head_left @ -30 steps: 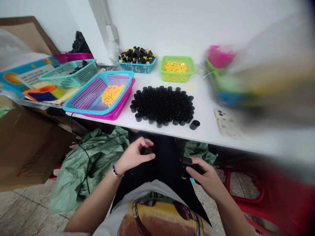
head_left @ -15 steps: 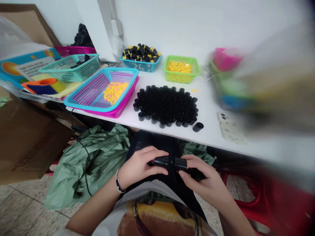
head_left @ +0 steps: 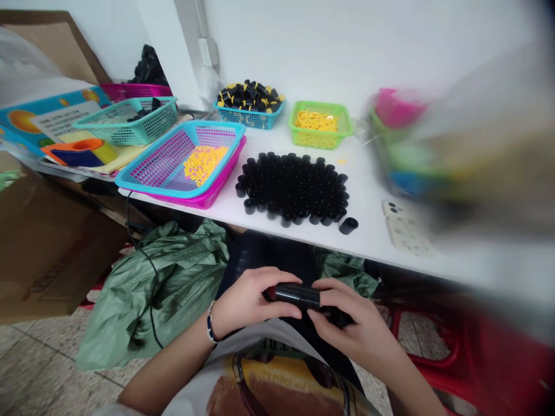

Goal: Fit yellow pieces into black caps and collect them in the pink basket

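Above my lap, my left hand (head_left: 262, 297) grips one end of a black plastic cylinder (head_left: 291, 293) between thumb and fingers. My right hand (head_left: 347, 312) holds a second black cylinder against it, end to end; whether they are joined cannot be made out. More black pieces (head_left: 339, 316) show in the right palm, partly hidden by the fingers. Beyond my hands, a dense group of black cylinders (head_left: 295, 188) covers part of the white table. A single black cylinder (head_left: 348, 226) lies tipped over at the group's near right corner.
A blue basket (head_left: 134, 184) with small yellow pieces rests in a magenta one. Behind stand a blue basket (head_left: 260, 120) of black-and-yellow parts and a green basket (head_left: 321, 138) of yellow rings. A phone (head_left: 403, 228) lies right. A red stool (head_left: 451, 346) and green sacking (head_left: 173, 277) are below.
The two black cylinders, separated by a small gap before, are now pressed end to end. My right hand has moved left toward the left one.
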Tool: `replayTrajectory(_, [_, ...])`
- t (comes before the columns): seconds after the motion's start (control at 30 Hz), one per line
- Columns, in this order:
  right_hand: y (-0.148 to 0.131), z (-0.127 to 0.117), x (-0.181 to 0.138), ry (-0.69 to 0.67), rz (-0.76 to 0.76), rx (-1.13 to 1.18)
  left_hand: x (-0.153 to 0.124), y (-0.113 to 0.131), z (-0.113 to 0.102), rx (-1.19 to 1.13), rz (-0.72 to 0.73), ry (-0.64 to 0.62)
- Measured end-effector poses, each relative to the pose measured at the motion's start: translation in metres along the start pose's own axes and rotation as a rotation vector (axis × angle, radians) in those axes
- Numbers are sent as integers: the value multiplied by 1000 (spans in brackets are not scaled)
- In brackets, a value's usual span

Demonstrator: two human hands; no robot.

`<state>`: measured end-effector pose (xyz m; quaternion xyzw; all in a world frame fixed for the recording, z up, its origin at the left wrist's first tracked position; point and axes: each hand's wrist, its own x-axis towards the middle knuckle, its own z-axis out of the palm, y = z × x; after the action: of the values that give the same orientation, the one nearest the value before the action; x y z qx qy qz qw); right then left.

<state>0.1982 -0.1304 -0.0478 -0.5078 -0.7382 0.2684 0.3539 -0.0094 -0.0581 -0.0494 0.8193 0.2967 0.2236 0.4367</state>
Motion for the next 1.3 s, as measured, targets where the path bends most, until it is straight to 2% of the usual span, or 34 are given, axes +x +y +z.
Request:
replayTrajectory(0.13, [-3, 4, 1, -172, 15, -127, 3, 0, 2, 37, 50, -137])
replayTrajectory(0.23, [-1, 3, 0, -232, 48, -147, 4, -2, 2, 50, 110, -241])
replayTrajectory(0.4, [9, -5, -6, -97, 77, -112, 1, -15, 2, 45, 86, -132])
replayTrajectory(0.5, [15, -7, -8, -45, 92, -112, 2, -35, 3, -7, 65, 39])
replayTrajectory(0.6, [21, -7, -11, -9, 80, -117, 9, -63, -3, -95, 38, 419])
replayTrajectory(0.7, [25, -5, -15, 2, 72, -118, 23, -92, -19, -60, 48, 791])
replayTrajectory(0.73, [26, -4, -17, -7, 69, -116, 29, -100, -26, -7, 36, 861])
replayTrajectory(0.8, [27, -2, -19, -40, 65, -105, 40, -113, -41, 135, -42, 909])
replayTrajectory(0.9, [26, 1, -20, -82, 64, -79, 55, -124, -61, 309, -176, 856])
replayTrajectory(1.0, [25, 2, -20, -81, 71, -63, 59, -118, -70, 358, -183, 821])
replayTrajectory(1.07, [26, 3, -20, -65, 84, -52, 53, -105, -64, 406, -161, 880])
replayTrajectory(1.13, [28, 3, -20, -49, 108, -37, 38, -91, -44, 477, -158, 937])
replayTrajectory(1.17, [29, 4, -21, -44, 123, -28, 29, -85, -29, 501, -173, 907])
replayTrajectory(1.2, [31, 5, -21, -39, 140, -16, 19, -80, -13, 496, -187, 781])
replayTrajectory(1.27, [35, 7, -20, -37, 188, 13, 2, -78, 22, 472, -221, 366])
replayTrajectory(1.3, [37, 9, -20, -32, 216, 32, -4, -80, 38, 488, -264, 224])
